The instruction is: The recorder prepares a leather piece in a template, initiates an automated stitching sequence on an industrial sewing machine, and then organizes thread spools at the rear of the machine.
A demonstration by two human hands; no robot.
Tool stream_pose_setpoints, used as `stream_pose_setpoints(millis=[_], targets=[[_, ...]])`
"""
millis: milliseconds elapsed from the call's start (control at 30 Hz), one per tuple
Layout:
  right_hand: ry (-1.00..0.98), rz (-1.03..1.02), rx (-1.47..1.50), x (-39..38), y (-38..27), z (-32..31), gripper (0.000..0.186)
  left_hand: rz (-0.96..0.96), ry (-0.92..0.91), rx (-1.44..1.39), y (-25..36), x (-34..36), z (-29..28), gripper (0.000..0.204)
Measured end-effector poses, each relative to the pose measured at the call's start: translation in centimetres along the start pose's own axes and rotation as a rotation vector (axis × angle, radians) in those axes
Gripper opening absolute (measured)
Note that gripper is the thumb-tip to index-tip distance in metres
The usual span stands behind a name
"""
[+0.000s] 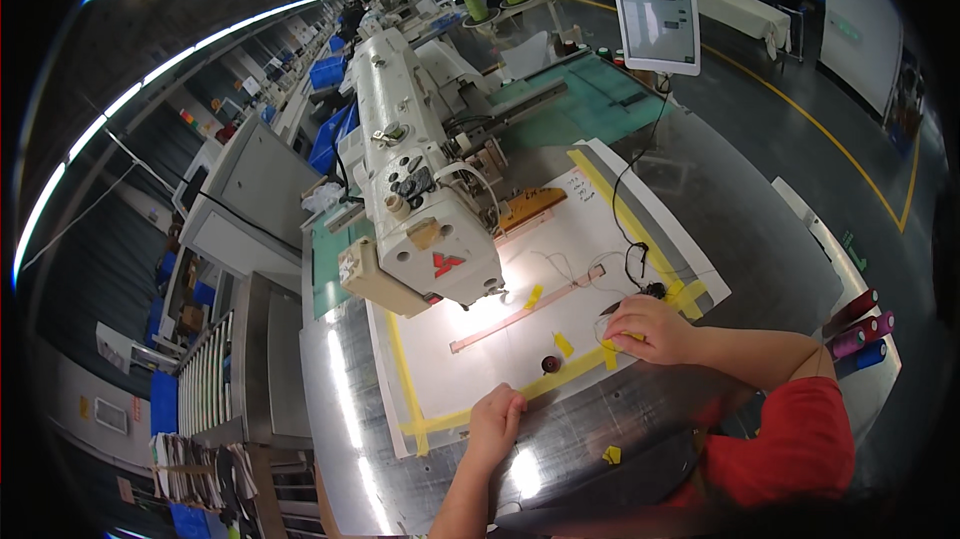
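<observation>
Right hand (pixel 648 329) pinches yellow tape (pixel 610 354) on the white template (pixel 500 329). Left hand (pixel 495 417) rests curled at its edge. Crooked tape could wrinkle

Bright overhead strips – glare on steel – dark, bent fisheye rim.

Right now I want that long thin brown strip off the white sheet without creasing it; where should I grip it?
Probably at its near end: the long brown strip lies flat and diagonal on the white sheet, and that end is bare. Come from the left hand side; the far end lies near thread and the right hand.
</observation>
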State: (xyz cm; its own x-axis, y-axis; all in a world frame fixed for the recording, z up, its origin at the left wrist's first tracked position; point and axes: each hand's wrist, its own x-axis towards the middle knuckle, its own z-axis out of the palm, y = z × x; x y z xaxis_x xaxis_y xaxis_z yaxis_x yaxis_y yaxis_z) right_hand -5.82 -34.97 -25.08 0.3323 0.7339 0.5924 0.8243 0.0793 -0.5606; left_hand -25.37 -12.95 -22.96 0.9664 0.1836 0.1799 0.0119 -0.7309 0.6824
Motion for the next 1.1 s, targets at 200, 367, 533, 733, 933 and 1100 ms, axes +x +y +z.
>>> stream_pose_setpoints(millis=[200,367,533,733,933,1100], targets=[[-0.047,0.012,0.025,0.1,-0.3,-0.3,0.008,0.060,-0.058,0.009,0.8,-0.7,0.4,0.018],[-0.051,0.012,-0.017,0.9,-0.6,0.3,0.008,0.147,-0.019,-0.004,-0.2,-0.8,0.7,0.013],[-0.039,0.088,-0.005,-0.4,0.1,0.4,0.006,0.309,0.087,-0.053,-0.6,0.0,1.7,0.016],[-0.048,0.099,-0.021,0.2,0.7,1.4,0.010,0.317,0.149,-0.041,-1.1,-0.7,2.7,0.019],[-0.021,0.098,-0.077,-0.8,1.5,1.4,0.011,0.361,0.225,-0.033,-0.9,-0.8,3.2,0.019],[-0.034,0.077,-0.096,-0.7,1.9,1.0,0.011,0.376,0.219,-0.002,-0.7,-0.7,3.2,0.020]])
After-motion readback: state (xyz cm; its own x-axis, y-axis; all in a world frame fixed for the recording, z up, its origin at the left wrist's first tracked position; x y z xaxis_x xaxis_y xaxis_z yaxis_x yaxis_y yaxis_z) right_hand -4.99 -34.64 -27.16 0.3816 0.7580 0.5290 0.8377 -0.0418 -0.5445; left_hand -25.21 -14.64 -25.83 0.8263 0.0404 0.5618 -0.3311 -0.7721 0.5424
